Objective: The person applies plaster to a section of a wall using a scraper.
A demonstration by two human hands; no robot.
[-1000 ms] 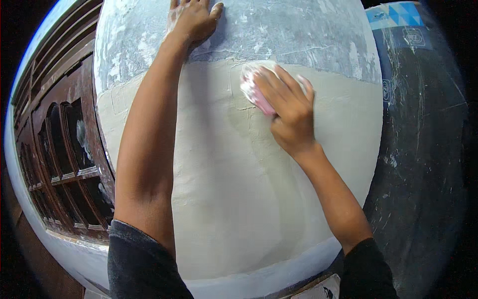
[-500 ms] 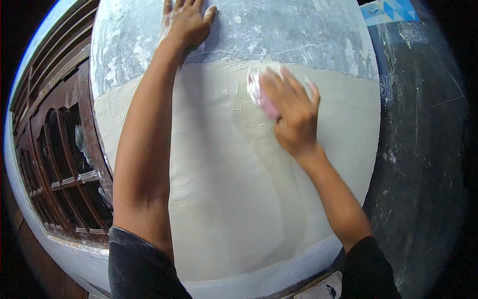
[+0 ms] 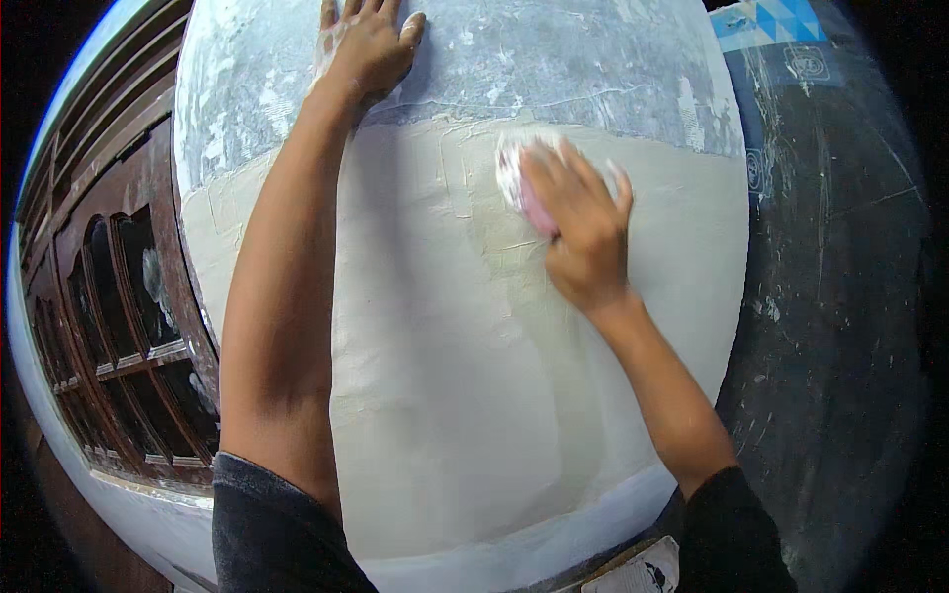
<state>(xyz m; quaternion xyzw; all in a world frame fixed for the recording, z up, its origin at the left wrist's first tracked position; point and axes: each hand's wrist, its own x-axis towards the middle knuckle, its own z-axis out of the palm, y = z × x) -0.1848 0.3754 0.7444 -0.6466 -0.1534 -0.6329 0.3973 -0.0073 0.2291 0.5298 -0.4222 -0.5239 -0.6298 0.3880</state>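
Against the bluish-grey upper part of the wall (image 3: 554, 64), my left hand (image 3: 372, 47) lies flat with its fingers spread, and its tips run out of the picture at the top. Below that part, the wall has a coat of cream plaster (image 3: 445, 385) with ridges along its upper edge. My right hand (image 3: 583, 217) presses a pink sponge-like pad (image 3: 539, 206) against the plaster, just under the border. White smears cover the pad's far edge. My palm hides part of it, and motion blurs the fingertips slightly.
To the left is a dark brown wooden window or door frame (image 3: 109, 365) with barred openings and white smudges. On the right, a dark, white-spattered sheet (image 3: 830, 326) hangs beside the wall, with a blue and white patterned strip (image 3: 771, 25) at its top. A pale scuffed object (image 3: 633, 573) sits bottom right.
The right hand and pad stay at nearly the same spot on the plaster, with only a slight shift. The left hand stays flat in place. The whole view has shifted slightly.
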